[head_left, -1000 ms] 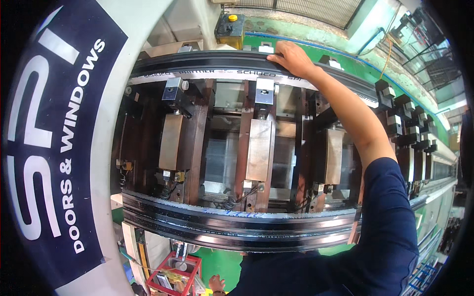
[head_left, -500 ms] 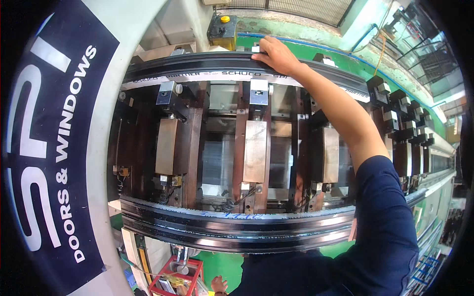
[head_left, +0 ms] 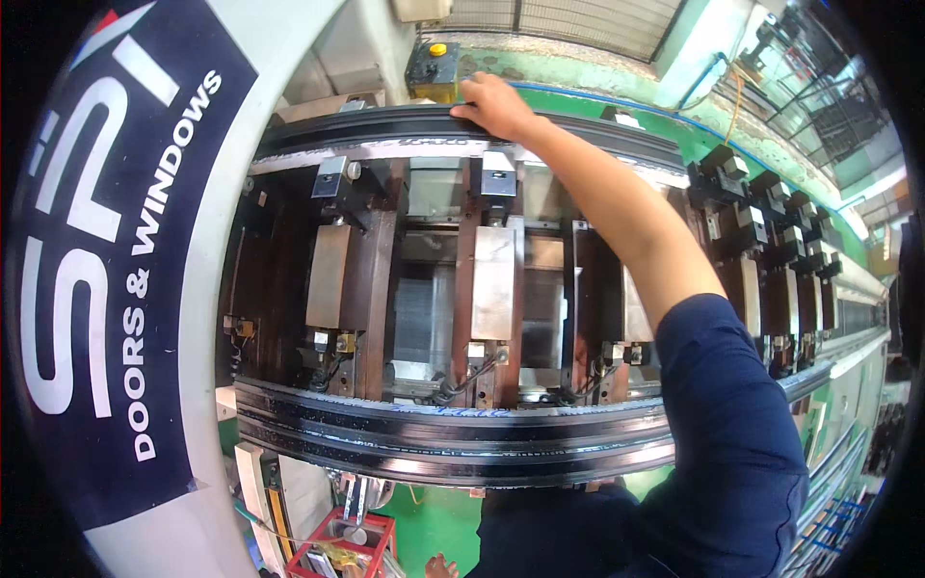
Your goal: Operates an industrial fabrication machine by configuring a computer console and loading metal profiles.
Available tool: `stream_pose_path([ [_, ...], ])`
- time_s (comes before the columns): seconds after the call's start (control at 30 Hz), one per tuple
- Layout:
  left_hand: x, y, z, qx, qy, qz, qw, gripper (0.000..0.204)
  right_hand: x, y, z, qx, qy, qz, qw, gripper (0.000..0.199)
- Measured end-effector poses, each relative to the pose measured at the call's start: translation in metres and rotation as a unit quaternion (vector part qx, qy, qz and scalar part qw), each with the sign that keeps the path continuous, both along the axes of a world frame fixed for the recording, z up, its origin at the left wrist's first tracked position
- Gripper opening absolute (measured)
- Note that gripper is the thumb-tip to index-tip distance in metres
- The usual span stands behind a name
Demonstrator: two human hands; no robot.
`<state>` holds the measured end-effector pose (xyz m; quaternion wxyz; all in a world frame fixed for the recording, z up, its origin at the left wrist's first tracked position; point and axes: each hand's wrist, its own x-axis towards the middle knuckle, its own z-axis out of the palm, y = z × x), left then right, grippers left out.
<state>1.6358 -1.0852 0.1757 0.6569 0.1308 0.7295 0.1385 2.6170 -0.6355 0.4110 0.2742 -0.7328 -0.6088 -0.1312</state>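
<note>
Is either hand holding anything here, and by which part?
The right hand rests palm-down on the top edge of the far black profile; a closed grip cannot be told. The left hand is out of view.

The far profile (head_left: pixel 385 125) is a long black bar of metal with a pale strip along its near face. It lies flat across the top of the machine and runs directly under the fingers (head_left: pixel 474 108), which press on its upper edge. From the fingers it goes on to both sides. The near profile (head_left: pixel 434 438) is black and glossy, lying parallel, well below the fingers.
</note>
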Motion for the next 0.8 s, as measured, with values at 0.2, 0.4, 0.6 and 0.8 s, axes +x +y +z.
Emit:
stream_pose_path([
  [0.2,0.001,0.002,-0.037,0.004,-0.019,0.085,0.996,0.044,-0.012,0.015,-0.003,-0.003,-0.017,-0.041,0.999,0.034],
  [0.4,0.027,0.060,-0.066,-0.044,-0.114,0.087,0.989,0.037,-0.016,0.011,-0.003,0.006,-0.039,-0.082,0.996,0.034],
  [0.6,0.078,0.102,-0.057,-0.115,-0.197,0.084,0.970,0.030,-0.048,0.004,0.014,-0.048,0.012,-0.207,0.977,0.047],
  [0.8,0.094,0.128,-0.046,-0.224,-0.242,0.037,0.943,0.024,-0.114,-0.107,0.067,0.023,0.004,-0.045,0.999,0.054],
])
